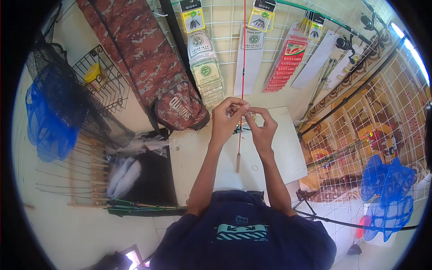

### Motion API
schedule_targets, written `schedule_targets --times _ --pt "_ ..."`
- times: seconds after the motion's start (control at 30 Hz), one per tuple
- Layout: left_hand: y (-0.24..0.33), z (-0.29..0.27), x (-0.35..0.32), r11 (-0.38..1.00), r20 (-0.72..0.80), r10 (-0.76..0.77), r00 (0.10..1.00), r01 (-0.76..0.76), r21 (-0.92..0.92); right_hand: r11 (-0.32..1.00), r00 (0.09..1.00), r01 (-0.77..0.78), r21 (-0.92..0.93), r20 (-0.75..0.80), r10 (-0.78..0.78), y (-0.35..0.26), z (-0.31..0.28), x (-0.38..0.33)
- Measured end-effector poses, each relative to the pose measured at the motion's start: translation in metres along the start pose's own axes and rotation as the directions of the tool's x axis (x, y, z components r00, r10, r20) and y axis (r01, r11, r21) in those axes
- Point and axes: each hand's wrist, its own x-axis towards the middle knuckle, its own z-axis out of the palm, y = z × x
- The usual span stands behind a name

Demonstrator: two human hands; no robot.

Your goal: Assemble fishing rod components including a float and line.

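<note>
My left hand (224, 119) and my right hand (262, 128) are raised over a white table, fingertips almost meeting. Each has thumb and index finger pinched together; whatever lies between them is too fine to make out. A slim red fishing rod (243, 83) runs upright past my fingers, and its tan handle (238, 163) points down toward the table (285, 153). The hands cover part of the rod. Just below my fingers a small dark thing (237, 129) shows partly, its kind unclear.
Ahead, hook packets (192, 20) and red packets (288, 63) hang on a white wire grid. A camouflage rod bag (135, 49) leans at the left, near a black net (81, 108) and a wire basket (101, 78). Blue nets (389, 180) hang at the right.
</note>
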Motion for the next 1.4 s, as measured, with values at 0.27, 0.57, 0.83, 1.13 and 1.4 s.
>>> schedule_targets --times 0.27,0.57,0.83,1.13,1.4 --pt "0.013 -0.003 0.0 1.0 -0.009 0.013 1.0 -0.013 -0.026 1.0 0.995 -0.007 0.023 -0.103 0.009 -0.021 0.004 0.009" --pt "0.021 -0.002 0.001 0.999 0.042 0.023 0.999 -0.022 -0.037 0.991 0.994 0.108 -0.083 -0.023 -0.111 -0.022 -0.005 0.014" --pt "0.015 -0.004 0.005 0.989 0.029 0.109 0.994 -0.112 0.095 0.984 0.994 0.091 -0.151 0.067 -0.082 -0.024 -0.005 0.019" --pt "-0.001 0.005 0.022 0.997 -0.03 0.081 0.996 -0.081 0.012 0.998 0.999 -0.038 -0.043 0.018 0.039 -0.037 -0.003 0.035" --pt "0.016 0.016 0.002 0.993 -0.04 -0.012 0.999 0.007 -0.115 0.998 0.996 -0.025 0.059 -0.083 0.03 -0.047 -0.01 0.031"
